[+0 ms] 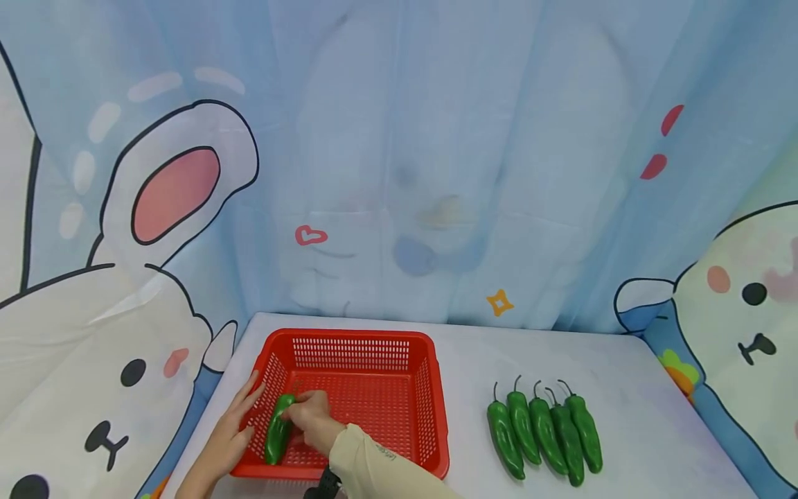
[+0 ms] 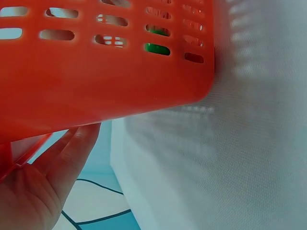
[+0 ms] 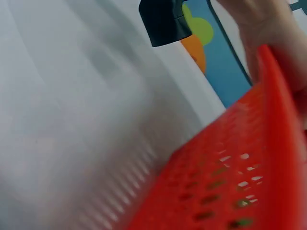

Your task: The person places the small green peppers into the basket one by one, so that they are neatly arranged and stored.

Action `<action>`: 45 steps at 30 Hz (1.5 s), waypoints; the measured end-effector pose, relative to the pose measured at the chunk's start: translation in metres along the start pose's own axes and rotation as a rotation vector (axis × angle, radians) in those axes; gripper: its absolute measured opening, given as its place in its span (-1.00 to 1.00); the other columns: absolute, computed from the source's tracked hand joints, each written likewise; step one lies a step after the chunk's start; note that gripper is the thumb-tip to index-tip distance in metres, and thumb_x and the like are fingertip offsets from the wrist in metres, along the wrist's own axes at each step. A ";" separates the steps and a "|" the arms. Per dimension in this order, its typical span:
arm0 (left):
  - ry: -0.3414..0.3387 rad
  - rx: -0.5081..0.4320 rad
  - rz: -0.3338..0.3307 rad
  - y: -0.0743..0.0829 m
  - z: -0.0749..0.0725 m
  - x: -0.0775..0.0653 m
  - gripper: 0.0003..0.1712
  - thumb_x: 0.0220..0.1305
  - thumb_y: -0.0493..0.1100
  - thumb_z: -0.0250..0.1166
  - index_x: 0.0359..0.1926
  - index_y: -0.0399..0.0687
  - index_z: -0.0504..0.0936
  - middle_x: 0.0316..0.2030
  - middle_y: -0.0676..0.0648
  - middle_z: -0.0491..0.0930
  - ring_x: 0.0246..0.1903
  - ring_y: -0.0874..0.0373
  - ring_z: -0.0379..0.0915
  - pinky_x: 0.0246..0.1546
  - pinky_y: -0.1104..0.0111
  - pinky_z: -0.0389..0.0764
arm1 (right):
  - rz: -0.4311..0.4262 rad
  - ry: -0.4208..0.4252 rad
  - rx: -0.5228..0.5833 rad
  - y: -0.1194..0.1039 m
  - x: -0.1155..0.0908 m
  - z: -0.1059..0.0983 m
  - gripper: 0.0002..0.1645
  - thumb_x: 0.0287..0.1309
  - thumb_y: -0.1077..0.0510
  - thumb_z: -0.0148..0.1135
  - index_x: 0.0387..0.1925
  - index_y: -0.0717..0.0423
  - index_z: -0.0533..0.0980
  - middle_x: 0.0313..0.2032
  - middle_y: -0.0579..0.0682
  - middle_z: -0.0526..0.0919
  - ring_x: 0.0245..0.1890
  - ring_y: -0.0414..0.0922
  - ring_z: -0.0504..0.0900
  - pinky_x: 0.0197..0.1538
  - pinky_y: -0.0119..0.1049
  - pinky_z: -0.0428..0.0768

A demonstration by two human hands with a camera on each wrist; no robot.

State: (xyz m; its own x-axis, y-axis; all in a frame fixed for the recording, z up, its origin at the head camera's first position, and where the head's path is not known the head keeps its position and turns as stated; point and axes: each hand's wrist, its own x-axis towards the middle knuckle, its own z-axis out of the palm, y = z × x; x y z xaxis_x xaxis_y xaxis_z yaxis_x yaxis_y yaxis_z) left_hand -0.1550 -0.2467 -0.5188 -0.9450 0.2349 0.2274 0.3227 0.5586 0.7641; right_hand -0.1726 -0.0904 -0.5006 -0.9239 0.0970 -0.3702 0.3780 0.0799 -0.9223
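A red plastic basket (image 1: 380, 388) with slotted walls stands on the left part of the table. Inside it, by its left wall, a glossy green chili pepper (image 1: 278, 431) lies lengthwise with its stem end away from me. My right hand (image 1: 314, 419) reaches in over the near rim and pinches this pepper near its stem end. At the left rim, my left hand (image 1: 227, 438) rests with straight fingers against the basket; the left wrist view shows its fingers (image 2: 76, 148) along the outer side. Slots in the wall let bits of green through.
Several green chili peppers (image 1: 545, 433) lie side by side on the white table (image 1: 474, 374) right of the basket, stems pointing away. A printed blue curtain (image 1: 399, 173) hangs behind the table. Something black (image 1: 323, 484) is strapped at my right wrist.
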 end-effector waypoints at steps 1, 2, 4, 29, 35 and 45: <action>0.001 0.003 0.004 0.000 0.001 0.000 -0.15 -0.12 -0.56 0.06 0.36 -0.43 0.32 0.48 -0.30 0.07 0.39 -0.37 -0.01 0.23 -0.32 0.13 | -0.015 -0.011 0.003 -0.001 0.000 -0.003 -0.58 -0.06 0.46 0.35 -0.07 0.36 0.51 -0.34 0.10 0.56 -0.35 0.06 0.66 -0.34 0.06 0.68; 0.004 0.004 0.006 0.000 0.001 0.001 -0.15 -0.12 -0.57 0.05 0.36 -0.43 0.32 0.48 -0.31 0.07 0.39 -0.37 -0.01 0.23 -0.32 0.13 | -0.033 -0.022 0.004 -0.003 0.001 -0.006 -0.56 -0.04 0.44 0.34 -0.04 0.36 0.51 -0.34 0.09 0.56 -0.36 0.05 0.65 -0.32 0.05 0.67; 0.004 0.011 0.011 -0.001 0.001 0.001 -0.15 -0.12 -0.56 0.06 0.35 -0.44 0.32 0.47 -0.32 0.07 0.38 -0.38 0.00 0.21 -0.33 0.14 | -0.063 -0.047 0.014 -0.008 0.000 -0.012 -0.55 0.01 0.40 0.33 0.01 0.34 0.52 -0.32 0.07 0.55 -0.35 0.04 0.64 -0.28 0.02 0.67; -0.033 0.006 -0.033 0.005 0.010 0.011 -0.15 -0.09 -0.54 0.09 0.38 -0.40 0.30 0.48 -0.31 0.04 0.41 -0.38 -0.05 0.20 -0.34 0.15 | -0.246 -0.166 -0.005 -0.077 -0.020 -0.151 -0.47 0.20 0.18 0.30 0.21 0.20 0.50 -0.05 0.15 0.64 -0.06 0.04 0.65 -0.19 -0.01 0.68; -0.033 0.036 -0.040 0.004 0.000 0.007 -0.16 -0.08 -0.53 0.09 0.37 -0.42 0.30 0.48 -0.32 0.03 0.39 -0.40 -0.01 0.16 -0.35 0.21 | -0.243 -0.123 0.030 -0.070 -0.014 -0.180 -0.45 0.23 0.19 0.27 0.23 0.28 0.47 0.05 0.24 0.60 0.00 0.13 0.65 -0.13 0.03 0.67; -0.069 0.035 -0.015 -0.001 -0.004 -0.001 -0.14 -0.06 -0.52 0.10 0.40 -0.38 0.27 0.50 -0.27 0.01 0.44 -0.06 -0.08 0.16 -0.29 0.24 | -0.219 0.044 0.023 -0.050 -0.022 -0.251 -0.50 0.24 0.18 0.26 0.18 0.28 0.50 0.07 0.29 0.60 -0.02 0.17 0.66 -0.21 0.00 0.69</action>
State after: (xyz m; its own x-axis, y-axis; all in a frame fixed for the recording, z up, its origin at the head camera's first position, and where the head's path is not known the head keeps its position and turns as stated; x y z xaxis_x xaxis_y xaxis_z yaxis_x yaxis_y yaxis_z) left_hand -0.1543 -0.2502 -0.5172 -0.9444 0.2798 0.1729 0.3112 0.5900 0.7450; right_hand -0.1559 0.1521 -0.4189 -0.9800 0.1228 -0.1565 0.1670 0.0807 -0.9826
